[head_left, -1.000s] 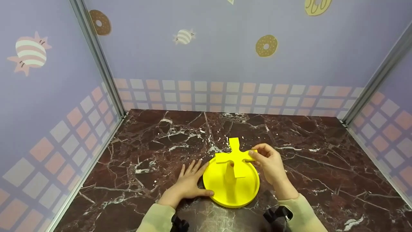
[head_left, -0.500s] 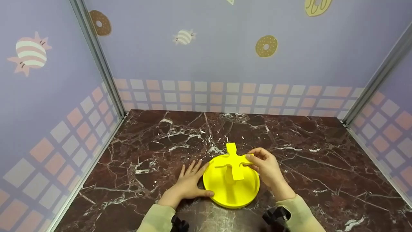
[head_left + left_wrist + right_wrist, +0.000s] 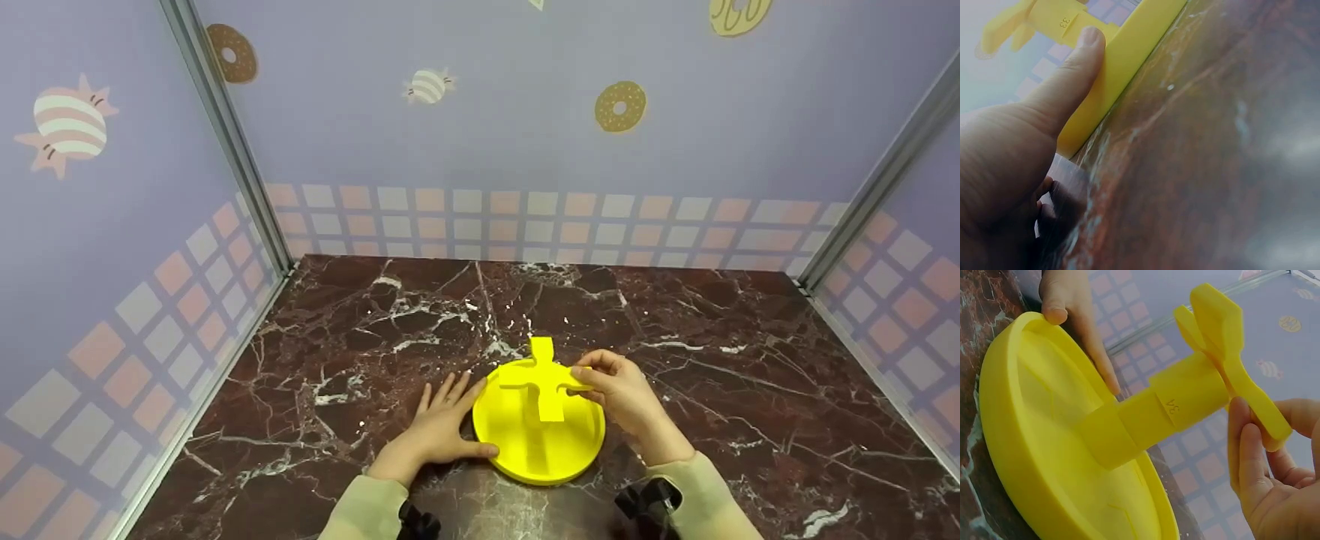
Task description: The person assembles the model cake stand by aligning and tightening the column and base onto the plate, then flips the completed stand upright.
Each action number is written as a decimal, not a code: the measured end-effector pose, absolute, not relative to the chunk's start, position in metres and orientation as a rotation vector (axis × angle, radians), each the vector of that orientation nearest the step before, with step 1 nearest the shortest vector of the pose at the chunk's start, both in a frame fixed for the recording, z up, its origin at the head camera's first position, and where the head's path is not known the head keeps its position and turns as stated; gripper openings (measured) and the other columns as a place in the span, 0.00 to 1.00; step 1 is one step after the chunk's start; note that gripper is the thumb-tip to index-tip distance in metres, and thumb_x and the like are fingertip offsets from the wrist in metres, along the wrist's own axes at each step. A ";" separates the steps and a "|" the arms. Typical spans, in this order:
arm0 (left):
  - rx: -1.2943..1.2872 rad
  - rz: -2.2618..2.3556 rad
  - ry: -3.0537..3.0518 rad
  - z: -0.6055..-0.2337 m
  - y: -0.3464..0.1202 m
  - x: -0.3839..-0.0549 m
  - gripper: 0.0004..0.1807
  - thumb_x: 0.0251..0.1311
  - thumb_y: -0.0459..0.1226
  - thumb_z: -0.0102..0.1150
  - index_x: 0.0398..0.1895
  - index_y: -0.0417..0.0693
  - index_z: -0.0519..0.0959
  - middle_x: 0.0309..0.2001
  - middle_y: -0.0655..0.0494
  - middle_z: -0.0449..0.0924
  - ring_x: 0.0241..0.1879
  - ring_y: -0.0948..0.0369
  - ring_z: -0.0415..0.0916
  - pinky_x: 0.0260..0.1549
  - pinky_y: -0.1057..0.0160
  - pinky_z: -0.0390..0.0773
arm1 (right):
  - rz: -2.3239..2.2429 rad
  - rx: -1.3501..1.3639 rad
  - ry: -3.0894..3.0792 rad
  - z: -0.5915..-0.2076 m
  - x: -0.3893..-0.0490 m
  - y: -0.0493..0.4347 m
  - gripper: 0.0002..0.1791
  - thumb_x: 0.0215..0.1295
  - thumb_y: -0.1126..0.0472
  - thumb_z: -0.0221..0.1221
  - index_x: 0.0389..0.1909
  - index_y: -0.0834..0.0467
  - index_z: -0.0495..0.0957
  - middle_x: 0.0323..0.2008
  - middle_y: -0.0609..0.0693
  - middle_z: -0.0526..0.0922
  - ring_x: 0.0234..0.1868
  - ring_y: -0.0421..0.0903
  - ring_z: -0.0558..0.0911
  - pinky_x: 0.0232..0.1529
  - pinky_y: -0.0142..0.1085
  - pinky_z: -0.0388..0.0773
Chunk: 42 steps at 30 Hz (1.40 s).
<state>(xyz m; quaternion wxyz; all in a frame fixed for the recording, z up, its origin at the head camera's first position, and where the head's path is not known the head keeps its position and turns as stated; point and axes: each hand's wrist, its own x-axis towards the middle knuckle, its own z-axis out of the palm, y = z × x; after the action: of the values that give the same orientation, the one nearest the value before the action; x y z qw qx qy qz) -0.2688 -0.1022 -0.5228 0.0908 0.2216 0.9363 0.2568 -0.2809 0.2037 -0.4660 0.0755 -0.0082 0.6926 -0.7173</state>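
Observation:
A round yellow tray (image 3: 570, 457) with a raised rim lies on the table, and a stepped yellow post (image 3: 1145, 419) rises from its middle. Over the post's top is a yellow cross-shaped piece (image 3: 547, 375) with flared arms. My right hand (image 3: 628, 401) pinches the cross's right arm between thumb and fingers. In the right wrist view the cross lies against the post's upper end; I cannot tell whether it is fully seated. My left hand (image 3: 433, 435) rests at the tray's left rim, fingers spread and straight, its thumb (image 3: 1084, 62) on the edge.
The dark red marbled table (image 3: 337, 322) has white specks behind the tray. Patterned panels (image 3: 487, 150) stand at the back and both sides, with metal posts (image 3: 225, 135) at the corners. Black straps (image 3: 649, 499) sit at the sleeves.
The cross has come down and slightly toward me, its tilt shifting along the way, with my right hand moving along. My left hand and the tray stay in place.

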 end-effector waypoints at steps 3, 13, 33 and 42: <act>0.660 0.759 2.786 -0.523 -0.102 -0.269 0.65 0.49 0.70 0.68 0.85 0.59 0.48 0.84 0.42 0.41 0.84 0.40 0.35 0.79 0.31 0.30 | -2.086 -0.065 2.103 -0.465 -0.280 0.207 0.04 0.71 0.66 0.62 0.42 0.63 0.78 0.38 0.49 0.80 0.37 0.44 0.85 0.44 0.36 0.88; 0.659 0.734 2.792 -0.524 -0.101 -0.269 0.64 0.50 0.71 0.67 0.85 0.59 0.47 0.84 0.42 0.41 0.84 0.40 0.35 0.79 0.31 0.31 | -1.959 -0.219 2.096 -0.461 -0.276 0.215 0.07 0.73 0.64 0.60 0.44 0.65 0.80 0.37 0.46 0.82 0.36 0.40 0.85 0.40 0.32 0.87; 0.658 0.744 2.788 -0.523 -0.102 -0.269 0.64 0.51 0.71 0.67 0.85 0.56 0.47 0.84 0.42 0.40 0.84 0.40 0.34 0.79 0.31 0.31 | -1.813 -0.332 2.119 -0.455 -0.273 0.216 0.05 0.68 0.66 0.64 0.41 0.64 0.82 0.32 0.44 0.85 0.27 0.39 0.85 0.33 0.31 0.86; 0.658 0.744 2.788 -0.523 -0.102 -0.269 0.64 0.51 0.70 0.67 0.85 0.57 0.47 0.84 0.42 0.40 0.84 0.40 0.34 0.79 0.31 0.31 | -1.775 -0.348 2.069 -0.451 -0.272 0.220 0.11 0.70 0.64 0.63 0.46 0.68 0.80 0.35 0.45 0.85 0.30 0.42 0.88 0.38 0.35 0.89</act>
<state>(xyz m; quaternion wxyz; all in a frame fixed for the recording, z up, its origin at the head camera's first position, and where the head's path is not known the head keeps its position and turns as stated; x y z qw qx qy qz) -0.2690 -0.1016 -0.5227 0.0908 0.2214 0.9381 0.2503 -0.2722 0.2201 -0.4508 0.1956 -0.1240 0.7383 -0.6335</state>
